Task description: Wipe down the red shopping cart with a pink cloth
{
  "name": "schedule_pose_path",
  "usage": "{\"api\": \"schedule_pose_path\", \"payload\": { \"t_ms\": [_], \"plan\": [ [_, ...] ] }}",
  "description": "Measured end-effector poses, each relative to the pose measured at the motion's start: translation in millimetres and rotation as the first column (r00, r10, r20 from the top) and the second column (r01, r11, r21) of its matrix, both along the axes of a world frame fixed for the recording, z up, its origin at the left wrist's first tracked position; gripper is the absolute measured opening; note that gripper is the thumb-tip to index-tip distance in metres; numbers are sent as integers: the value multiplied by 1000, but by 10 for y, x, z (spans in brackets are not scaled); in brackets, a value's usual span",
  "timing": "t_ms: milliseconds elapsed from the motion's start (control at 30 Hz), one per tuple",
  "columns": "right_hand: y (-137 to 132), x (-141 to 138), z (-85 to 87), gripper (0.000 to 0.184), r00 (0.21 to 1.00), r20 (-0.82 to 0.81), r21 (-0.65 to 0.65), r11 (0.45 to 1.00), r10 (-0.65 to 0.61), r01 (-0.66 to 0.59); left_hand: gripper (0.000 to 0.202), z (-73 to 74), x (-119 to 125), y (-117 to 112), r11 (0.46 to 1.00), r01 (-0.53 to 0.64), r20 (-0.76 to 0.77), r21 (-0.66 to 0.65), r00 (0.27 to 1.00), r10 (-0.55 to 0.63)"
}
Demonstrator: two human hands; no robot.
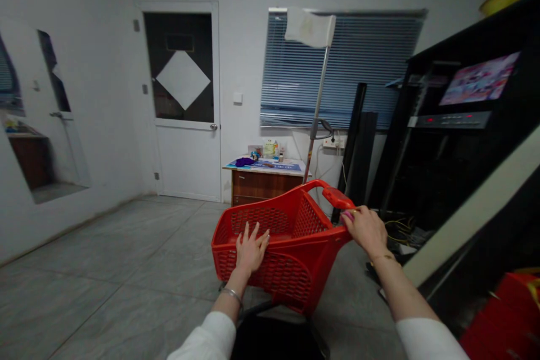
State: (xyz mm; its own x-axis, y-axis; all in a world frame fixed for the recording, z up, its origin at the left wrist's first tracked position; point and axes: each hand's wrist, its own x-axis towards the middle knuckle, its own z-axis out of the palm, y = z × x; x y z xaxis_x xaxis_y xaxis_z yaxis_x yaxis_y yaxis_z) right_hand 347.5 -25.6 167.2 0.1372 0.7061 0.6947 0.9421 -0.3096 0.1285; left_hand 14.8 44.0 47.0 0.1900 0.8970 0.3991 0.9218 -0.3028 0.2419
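A red plastic shopping basket (291,219) on a wheeled frame stands on the floor right in front of me, tilted to the right. My left hand (251,250) rests on the basket's near rim with the fingers laid over the edge. My right hand (366,229) is closed around the red handle (337,198) at the basket's right end. The inside of the basket that shows holds nothing I can see. Both arms wear white sleeves, with a bracelet on each wrist.
Black shelving (459,140) with a screen stands close on the right, cables on the floor at its foot. A small wooden cabinet (264,183) with clutter sits under the blinds, a metal pole (317,107) beside it. White door (185,107) at the back; grey tiled floor (126,270) at left.
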Motion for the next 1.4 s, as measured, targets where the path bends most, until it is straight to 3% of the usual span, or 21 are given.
{"api": "schedule_pose_path", "payload": {
  "t_ms": [100,267,400,533,600,700,867,967,1167,1400],
  "plan": [
    [21,-58,-107,35,1000,24,60,998,-13,11,42,-25,5,6,1000,1,16,12,1000,-2],
    [-2,-779,-323,28,998,41,88,995,48,-51,42,-55,22,9,1000,-7,43,13,999,7],
    [24,-1363,-516,24,979,47,0,980,199,-200,43,-49,57,-23,1000,-8,60,1,998,8],
    [93,-1626,-689,25,944,27,-44,944,329,-327,44,-34,48,-55,1000,9,77,-3,997,-9],
    [114,-1576,-700,25,934,20,-50,933,358,-357,44,-26,21,-59,1000,16,70,-4,997,-16],
    [125,-1248,-599,27,939,37,-48,939,342,-340,43,-22,-18,-48,1000,19,61,-4,998,-18],
    [107,-345,-284,31,996,24,19,996,86,-86,42,-38,-26,-8,999,37,68,1,997,-37],
    [83,-40,-188,32,1000,1,76,997,-22,22,42,-56,-11,6,1000,28,62,12,998,-29],
    [29,-247,-242,34,998,55,133,991,10,-17,43,-64,0,9,1000,12,62,-1,998,-12],
    [3,-640,-353,24,990,28,78,987,137,-139,43,-46,25,-3,1000,0,49,0,999,0]
  ]
}}
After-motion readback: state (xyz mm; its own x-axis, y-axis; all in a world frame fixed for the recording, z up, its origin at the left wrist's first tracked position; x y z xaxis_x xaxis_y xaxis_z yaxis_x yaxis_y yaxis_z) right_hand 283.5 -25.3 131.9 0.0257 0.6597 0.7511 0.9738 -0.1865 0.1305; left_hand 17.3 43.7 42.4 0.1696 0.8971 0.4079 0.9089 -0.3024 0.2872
